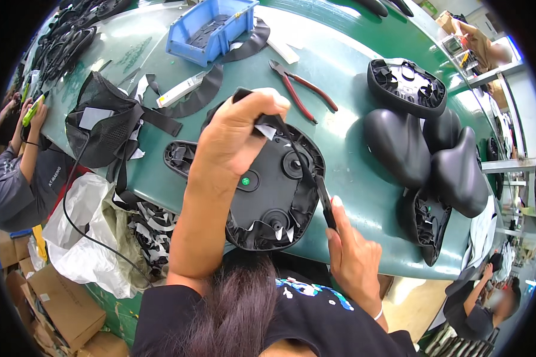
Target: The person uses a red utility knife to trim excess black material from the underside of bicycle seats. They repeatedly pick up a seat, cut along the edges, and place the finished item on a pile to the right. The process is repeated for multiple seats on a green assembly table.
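Observation:
Upside down on the green table in front of me lies a black bicycle saddle [250, 205], its plastic base and folded-in cover edge facing up. My left hand [235, 128] is closed over the far part of the saddle, gripping a black strip [296, 147]. The strip runs taut from my fingers down to the saddle's right edge. My right hand [354, 256] is closed round a slim black tool [325, 205], whose tip meets the strip at that edge. Whether the tool is a knife cannot be made out. My left hand and forearm hide part of the saddle.
Red-handled cutting pliers [301, 95] lie beyond the saddle. Several more saddles [399, 146] are grouped at right. A blue bin [211, 33] stands at the back, a black mesh bag [104, 122] at left. Other people [30, 172] work at left and right.

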`<state>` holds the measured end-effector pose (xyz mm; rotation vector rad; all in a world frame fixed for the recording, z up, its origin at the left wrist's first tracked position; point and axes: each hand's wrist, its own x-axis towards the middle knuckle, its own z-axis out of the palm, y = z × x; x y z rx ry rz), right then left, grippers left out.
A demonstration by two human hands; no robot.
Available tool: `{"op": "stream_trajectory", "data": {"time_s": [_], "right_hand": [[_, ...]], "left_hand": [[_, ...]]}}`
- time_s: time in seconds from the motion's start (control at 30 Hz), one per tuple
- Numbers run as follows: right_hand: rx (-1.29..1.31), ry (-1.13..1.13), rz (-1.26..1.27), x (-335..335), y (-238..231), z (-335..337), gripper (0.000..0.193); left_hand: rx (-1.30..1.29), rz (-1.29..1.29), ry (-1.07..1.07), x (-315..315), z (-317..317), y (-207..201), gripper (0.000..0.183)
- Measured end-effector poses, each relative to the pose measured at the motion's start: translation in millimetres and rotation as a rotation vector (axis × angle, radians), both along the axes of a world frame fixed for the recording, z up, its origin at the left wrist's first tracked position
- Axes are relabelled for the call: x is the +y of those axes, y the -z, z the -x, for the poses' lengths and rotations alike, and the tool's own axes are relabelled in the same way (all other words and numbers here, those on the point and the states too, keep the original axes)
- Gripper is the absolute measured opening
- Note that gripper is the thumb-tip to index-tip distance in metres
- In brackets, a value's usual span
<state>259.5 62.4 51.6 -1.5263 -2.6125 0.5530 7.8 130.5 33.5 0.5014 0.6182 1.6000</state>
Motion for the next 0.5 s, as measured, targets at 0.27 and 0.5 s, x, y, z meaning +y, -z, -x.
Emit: {"op": "stream_trajectory", "data": {"time_s": [0.27, 0.5], "right_hand": [[-0.030, -0.103, -0.166, 53.3, -10.4, 9.4, 0.046], [-0.063, -0.185, -0.325, 69.8, -4.8, 16.8, 0.042]], "left_hand": [[1.181, -0.111, 0.234, -17.2, -3.3, -24.1, 0.016], [2.019, -0.416, -0.551, -8.8, -11.9, 20.4, 0.013]]}}
